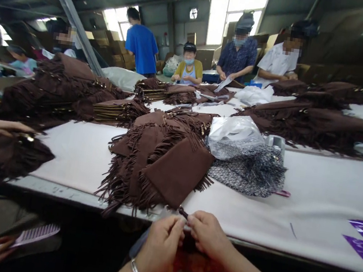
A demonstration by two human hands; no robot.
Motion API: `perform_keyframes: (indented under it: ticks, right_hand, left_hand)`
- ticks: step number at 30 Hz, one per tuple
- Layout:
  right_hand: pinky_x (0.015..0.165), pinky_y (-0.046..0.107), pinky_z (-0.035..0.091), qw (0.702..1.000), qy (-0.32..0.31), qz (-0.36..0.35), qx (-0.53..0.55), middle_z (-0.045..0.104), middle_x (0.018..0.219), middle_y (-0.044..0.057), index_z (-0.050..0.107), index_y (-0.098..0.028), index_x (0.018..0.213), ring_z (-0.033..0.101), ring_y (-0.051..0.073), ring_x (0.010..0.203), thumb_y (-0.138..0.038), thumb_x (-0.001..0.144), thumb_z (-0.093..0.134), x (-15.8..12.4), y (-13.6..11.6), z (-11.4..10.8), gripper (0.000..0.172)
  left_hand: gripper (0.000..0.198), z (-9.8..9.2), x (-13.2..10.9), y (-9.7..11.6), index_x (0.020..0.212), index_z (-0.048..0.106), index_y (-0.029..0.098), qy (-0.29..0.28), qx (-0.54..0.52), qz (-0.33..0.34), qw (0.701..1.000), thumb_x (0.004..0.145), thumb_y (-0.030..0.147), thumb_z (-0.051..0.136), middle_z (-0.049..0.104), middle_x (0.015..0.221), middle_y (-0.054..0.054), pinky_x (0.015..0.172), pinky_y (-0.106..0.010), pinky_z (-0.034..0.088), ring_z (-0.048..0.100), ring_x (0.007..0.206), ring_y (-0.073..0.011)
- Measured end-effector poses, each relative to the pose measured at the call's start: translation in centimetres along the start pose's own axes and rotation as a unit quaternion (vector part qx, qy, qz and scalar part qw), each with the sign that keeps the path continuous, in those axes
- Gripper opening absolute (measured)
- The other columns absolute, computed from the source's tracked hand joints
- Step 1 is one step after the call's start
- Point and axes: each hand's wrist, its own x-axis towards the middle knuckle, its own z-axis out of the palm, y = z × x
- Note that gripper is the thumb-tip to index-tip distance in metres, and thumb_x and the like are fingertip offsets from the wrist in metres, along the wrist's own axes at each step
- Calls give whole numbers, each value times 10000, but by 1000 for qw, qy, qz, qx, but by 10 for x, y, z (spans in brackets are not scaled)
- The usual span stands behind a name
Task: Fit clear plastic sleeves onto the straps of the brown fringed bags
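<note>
At the table's front edge, my left hand (164,241), with a silver bracelet at the wrist, is closed in a pinch; what lies between its fingers is too small to name. Close beside it my right hand (210,234) pinches a thin dark brown strap (184,213) with a small metal fitting at its end. The strap reaches toward a brown fringed bag (180,169), which lies on top of a pile of similar fringed pieces (141,157) just beyond my hands.
Right of the pile sits a black-and-white woven cloth (247,170) under clear plastic (236,132). More brown stacks (318,123) line the table (313,181). At left, another person's hand (3,127) touches a fringed bag; below, one holds a comb (37,234). Several people work beyond.
</note>
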Motion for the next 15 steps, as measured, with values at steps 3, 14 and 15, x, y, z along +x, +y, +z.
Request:
perform_keyframes:
  ticks: [3, 14, 15]
  right_hand:
    - [345, 192, 176, 990, -13, 52, 131, 328, 406, -114, 477, -210, 688, 211, 47, 313, -527, 796, 513, -4, 4, 0, 337]
    - [336, 179, 256, 989, -120, -36, 85, 466, 412, -43, 571, -151, 622, 358, 49, 289, -705, 797, 422, -16, 6, -1, 600]
    - [336, 178, 247, 992, -109, -32, 50, 471, 414, -46, 571, -157, 632, 357, 49, 291, -677, 796, 447, -15, 3, -7, 560]
  left_hand:
    - [488, 16, 9, -9, 790, 628, 141, -75, -211, -150, 963, 735, 626, 619, 435, 578, 49, 447, -212, 327, 352, 451, -70]
    - [463, 37, 30, -26, 876, 622, 169, -100, -456, -187, 864, 604, 492, 814, 392, 478, 84, 467, -197, 362, 404, 429, -67]
    - [460, 35, 33, -28, 822, 616, 165, -90, -438, -177, 877, 590, 507, 816, 371, 457, 91, 454, -197, 353, 378, 407, -61]
